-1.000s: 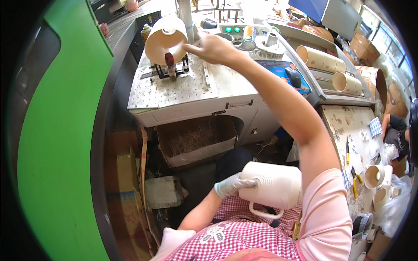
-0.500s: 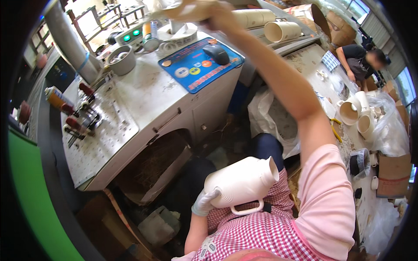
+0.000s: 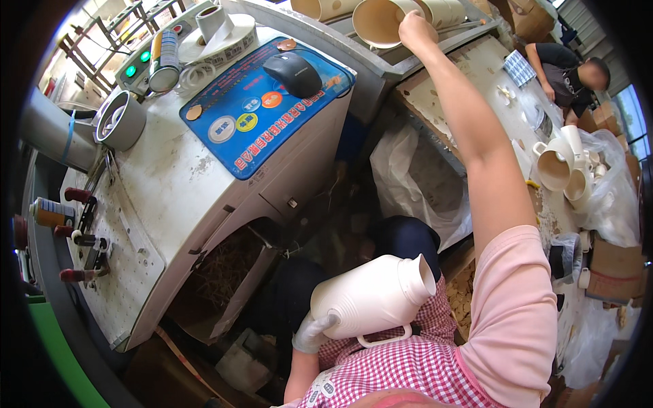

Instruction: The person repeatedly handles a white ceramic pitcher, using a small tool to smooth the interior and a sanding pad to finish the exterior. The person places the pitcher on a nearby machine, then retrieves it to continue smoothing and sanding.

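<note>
My left grip (image 3: 313, 333) (gloved) curls round the jug (image 3: 364, 292) — smooth, it might slip; my right grip (image 3: 416, 34) pinches the tube (image 3: 375, 24) leftward.

black mouse (image 3: 294, 75) resting on a blue mat (image 3: 224, 146) left of the hands (image 3: 417, 31), green lights (image 3: 130, 71) glowing farther left, white sack (image 3: 398, 170) slumping between the hands, co-worker (image 3: 554, 61) leaning right of them

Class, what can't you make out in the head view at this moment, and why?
Left hand: head view; most fingers hidden by the jug.
Tube at the right hand: head view; top cut off by the upper edge.
Box: head view; far end hidden by the bench.
</note>
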Motion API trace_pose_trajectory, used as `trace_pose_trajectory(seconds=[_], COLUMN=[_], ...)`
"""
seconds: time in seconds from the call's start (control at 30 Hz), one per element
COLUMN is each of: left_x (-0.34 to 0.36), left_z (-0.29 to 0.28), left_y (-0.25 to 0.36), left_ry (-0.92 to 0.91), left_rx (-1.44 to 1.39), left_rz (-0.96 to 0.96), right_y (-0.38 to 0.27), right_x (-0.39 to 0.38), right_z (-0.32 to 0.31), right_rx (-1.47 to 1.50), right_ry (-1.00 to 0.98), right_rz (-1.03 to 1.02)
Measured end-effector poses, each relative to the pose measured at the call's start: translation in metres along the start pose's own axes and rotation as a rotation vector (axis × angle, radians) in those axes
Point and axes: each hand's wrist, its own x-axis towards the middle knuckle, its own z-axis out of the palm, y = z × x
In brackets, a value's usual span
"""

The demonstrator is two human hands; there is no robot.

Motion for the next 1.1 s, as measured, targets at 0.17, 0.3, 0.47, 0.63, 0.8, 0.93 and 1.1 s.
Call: trace_pose_trajectory(seconds=[0.17, 0.3, 0.47, 0.63, 0.8, 0.93, 1.1], left_x=[-0.002, -0.001, 0.0, 0.0, 0.0, -0.005, -0.017], left_z=[0.005, 0.009, 0.012, 0.014, 0.015, 0.004, -0.033], left_y=[0.005, 0.009, 0.012, 0.012, 0.01, 0.005, -0.005], left_ry=[0.044, 0.05, 0.105, 0.166, 0.256, 0.264, 0.261], left_rx=[0.001, -0.03, 0.001, 0.012, 0.019, 0.078, 0.106], left_rz=[-0.019, -0.058, -0.078, -0.121, -0.066, 0.014, 0.09], right_y=[-0.014, -0.008, 0.028, 0.071, 0.101, 0.079, 0.068], right_x=[-0.007, -0.002, 0.031, 0.088, 0.111, 0.08, -0.101], right_z=[-0.015, -0.015, 0.017, 0.061, 0.073, 0.046, -0.051], right_rx=[0.063, 0.207, 0.129, 0.257, 0.201, 0.163, 0.705], right_ry=[0.003, 0.189, 0.103, 0.221, 0.205, 0.17, -0.036], right_rz=[-0.223, -0.4, -0.103, -0.052, -0.106, -0.096, -0.335])
